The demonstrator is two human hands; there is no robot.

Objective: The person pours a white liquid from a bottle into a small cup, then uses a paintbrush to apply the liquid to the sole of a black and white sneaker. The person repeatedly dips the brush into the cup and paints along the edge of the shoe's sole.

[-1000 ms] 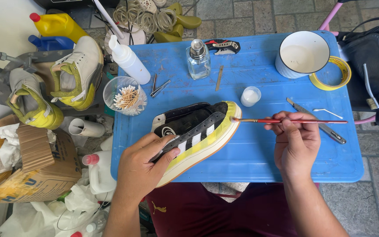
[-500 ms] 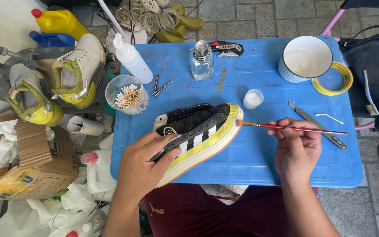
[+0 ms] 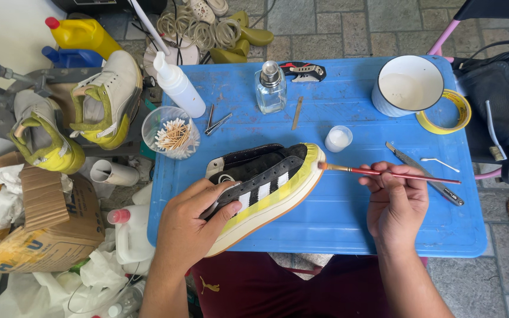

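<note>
My left hand (image 3: 192, 227) grips a black sneaker (image 3: 260, 176) with white stripes, tilted on its side over the blue table (image 3: 349, 224). Yellow tape covers the sneaker's sole edge. My right hand (image 3: 397, 203) pinches a thin red-handled paintbrush (image 3: 390, 173). The brush tip touches the taped toe of the sneaker. A small white cap of liquid (image 3: 338, 139) stands just behind the brush.
On the table stand a white mug (image 3: 406, 85), a yellow tape roll (image 3: 450, 121), a glass bottle (image 3: 270, 88), a white squeeze bottle (image 3: 177, 85), a cup of cotton swabs (image 3: 171, 134), a craft knife (image 3: 425, 174). Two white-and-yellow sneakers (image 3: 72, 118) sit at left by cardboard boxes (image 3: 36, 229).
The view has shifted slightly. My right hand has brought the brush tip onto the sneaker's toe; the left hand keeps its hold.
</note>
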